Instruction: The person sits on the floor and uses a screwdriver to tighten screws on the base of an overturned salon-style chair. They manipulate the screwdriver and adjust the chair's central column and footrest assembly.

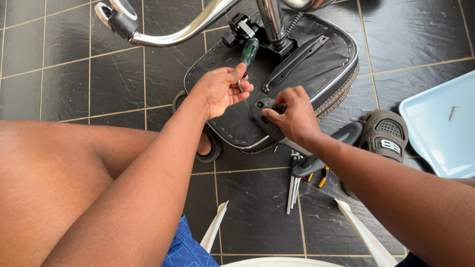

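A black seat [326, 64] lies upside down on the dark tiled floor, its underside and black metal bracket [292, 59] facing up, with a chrome frame [198, 27] attached above. My left hand [222, 89] holds a screwdriver with a green handle [249, 52], its tip hidden by my fingers. My right hand [294, 116] presses a small black part against the seat's near edge, close to a bolt hole.
A pale blue tray [438, 126] with a screw [453, 112] sits at right. A grey sandal [386, 136] lies beside it, another under the seat [210, 146]. Pliers and metal tools [307, 173] lie on the floor. White chair legs [366, 232] stand near.
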